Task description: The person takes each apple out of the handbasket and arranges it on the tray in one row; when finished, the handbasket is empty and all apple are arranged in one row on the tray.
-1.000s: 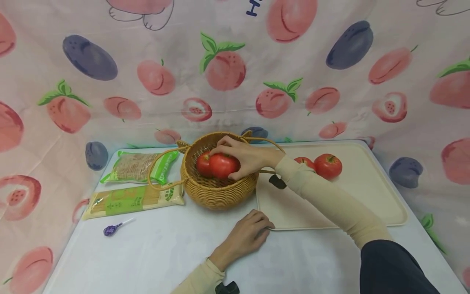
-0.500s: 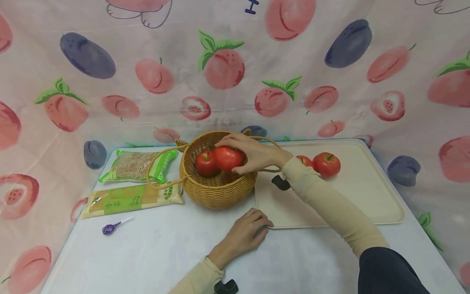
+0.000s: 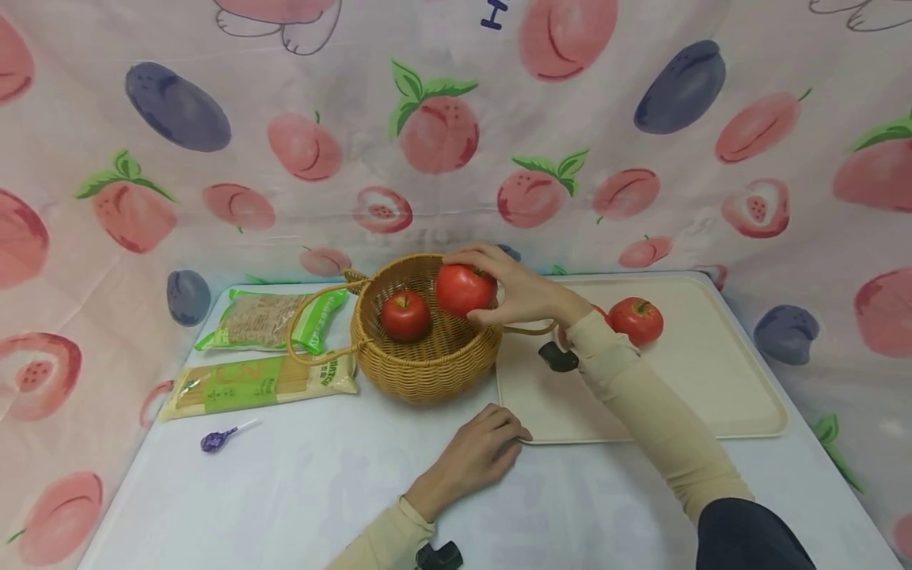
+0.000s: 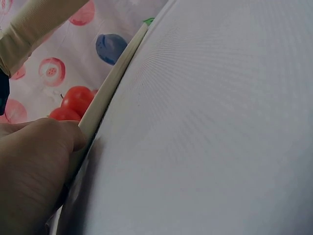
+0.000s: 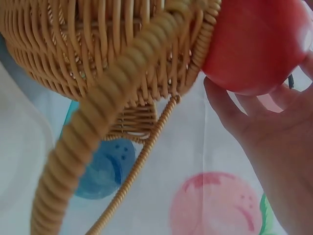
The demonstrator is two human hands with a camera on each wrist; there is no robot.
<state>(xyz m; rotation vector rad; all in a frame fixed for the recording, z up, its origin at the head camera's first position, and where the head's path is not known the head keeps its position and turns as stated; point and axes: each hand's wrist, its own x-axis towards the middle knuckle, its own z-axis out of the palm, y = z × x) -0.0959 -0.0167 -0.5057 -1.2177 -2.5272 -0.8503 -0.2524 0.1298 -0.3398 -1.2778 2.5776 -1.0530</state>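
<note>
Behind the grip, a fruit-printed cloth (image 3: 456, 47) is hanging across the back, and below the grip a white-covered table (image 3: 285, 507) is carrying everything. To the grip's right, a cream tray (image 3: 712, 388) is lying flat. Beneath the grip and to its left, a wicker basket (image 3: 427, 384) is standing upright. Farther left, a green-edged packet (image 3: 264, 323) and a long noodle packet (image 3: 264, 386) are lying flat.

The right hand (image 3: 523, 289) is forming the grip: spread to fruit width, thumb on the near side and fingers on the far side, it is holding the held apple (image 3: 461, 290) over the right part of the basket's mouth. Below the grip, toward the wearer, the left hand (image 3: 470, 451) is resting at the tray's near corner; whether it is pinching the rim, I cannot tell.

The held apple is looking firm and glossy, so it is probably handling as stiff, light enough for one hand, slightly slippery and easily bruised; its widest part is offering the surest hold. Left of the grip, the basket apple (image 3: 404, 317) is sitting inside; rightward, the tray apple (image 3: 636, 321) is resting. Far left and nearer the wearer, a purple lollipop (image 3: 216, 441) is lying.
</note>
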